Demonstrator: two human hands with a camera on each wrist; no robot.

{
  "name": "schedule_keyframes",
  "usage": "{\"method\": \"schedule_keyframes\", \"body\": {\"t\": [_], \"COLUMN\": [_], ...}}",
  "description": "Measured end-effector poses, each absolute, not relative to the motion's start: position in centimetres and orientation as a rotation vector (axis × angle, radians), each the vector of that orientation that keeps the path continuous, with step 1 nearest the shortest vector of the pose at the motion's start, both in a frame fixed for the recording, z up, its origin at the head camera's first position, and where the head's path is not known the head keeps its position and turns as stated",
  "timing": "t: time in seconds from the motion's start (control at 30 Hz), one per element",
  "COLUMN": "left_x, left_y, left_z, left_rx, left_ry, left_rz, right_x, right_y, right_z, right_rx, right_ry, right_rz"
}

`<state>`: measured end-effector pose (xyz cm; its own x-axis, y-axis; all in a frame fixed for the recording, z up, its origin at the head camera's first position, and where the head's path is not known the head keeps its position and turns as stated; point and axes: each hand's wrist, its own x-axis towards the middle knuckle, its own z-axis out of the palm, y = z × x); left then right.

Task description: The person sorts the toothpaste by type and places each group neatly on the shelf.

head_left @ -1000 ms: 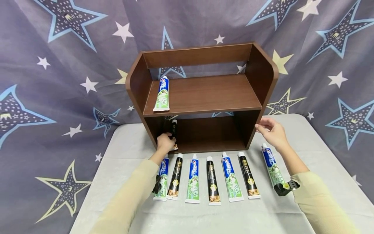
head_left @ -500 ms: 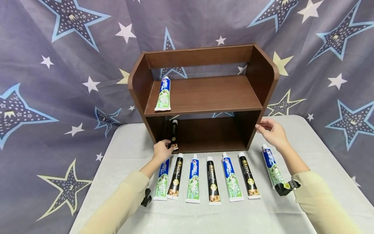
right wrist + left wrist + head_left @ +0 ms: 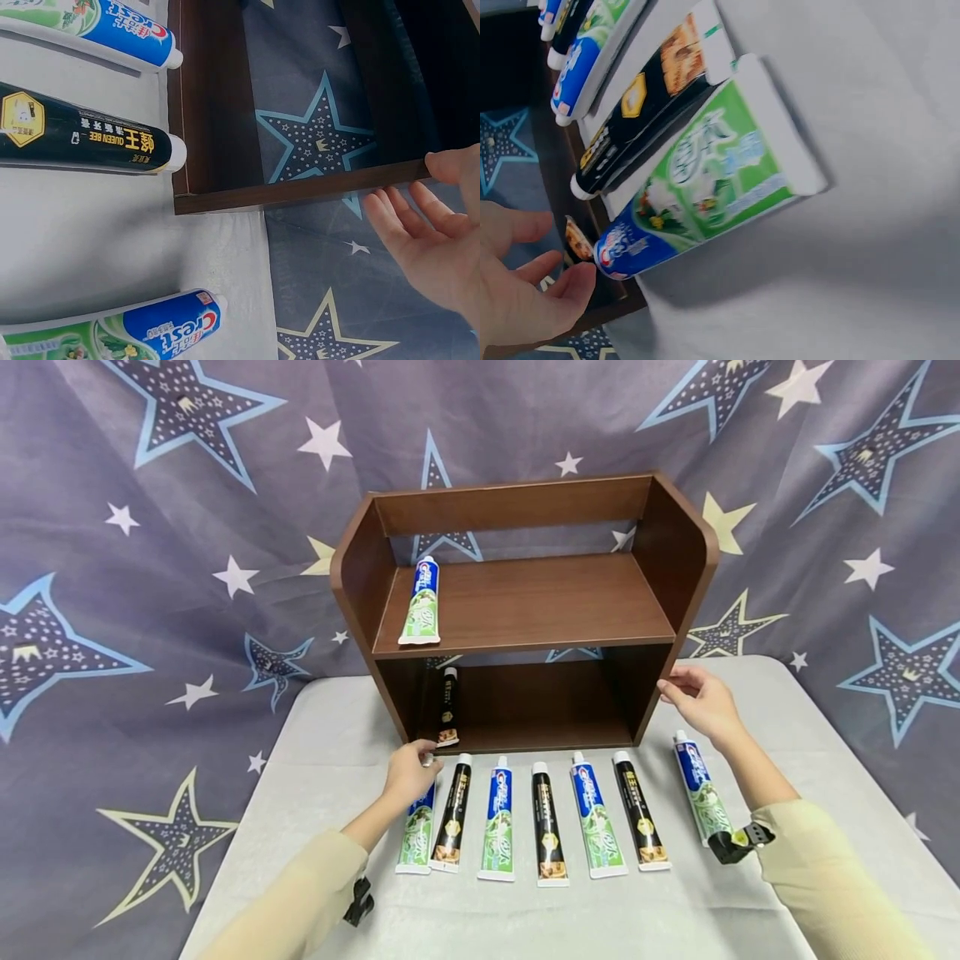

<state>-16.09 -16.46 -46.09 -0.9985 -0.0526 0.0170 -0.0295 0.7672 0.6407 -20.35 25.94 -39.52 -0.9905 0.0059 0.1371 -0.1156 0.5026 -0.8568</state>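
My left hand [image 3: 409,775] is beside the cap end of the leftmost blue-and-green toothpaste tube [image 3: 697,187], its thumb and fingers apart with nothing between them. Behind it, a black toothpaste tube [image 3: 447,706] lies on the lower level of a brown shelf [image 3: 525,645], close to the left wall. Another blue-and-green toothpaste tube [image 3: 422,602] rests on the upper level, at the left. With thumb and fingers on either side of the front edge, my right hand [image 3: 435,225] holds the shelf's right side panel [image 3: 330,187].
In front of the shelf, black toothpaste tubes [image 3: 550,827] alternate with blue-and-green ones [image 3: 597,818] in a row on the pale cloth [image 3: 465,918]. One more blue-and-green tube [image 3: 701,789] lies by my right forearm. A star-patterned curtain [image 3: 247,527] hangs behind.
My left hand has let go of the black toothpaste tube on the lower level and drawn back toward the leftmost tube in the row. My right hand has stayed at the side panel.
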Motion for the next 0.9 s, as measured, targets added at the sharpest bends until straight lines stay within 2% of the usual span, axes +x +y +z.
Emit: {"method": "schedule_keyframes", "body": {"t": [0.9], "left_x": [-11.9], "left_y": [-18.8], "left_z": [-49.5], "left_rx": [0.172], "left_ry": [-2.836], "left_rz": [-1.128], "right_x": [-20.0], "right_y": [25.8], "right_z": [-39.7], "right_rx": [0.099], "right_ry": [-2.606], "right_rz": [1.479]}}
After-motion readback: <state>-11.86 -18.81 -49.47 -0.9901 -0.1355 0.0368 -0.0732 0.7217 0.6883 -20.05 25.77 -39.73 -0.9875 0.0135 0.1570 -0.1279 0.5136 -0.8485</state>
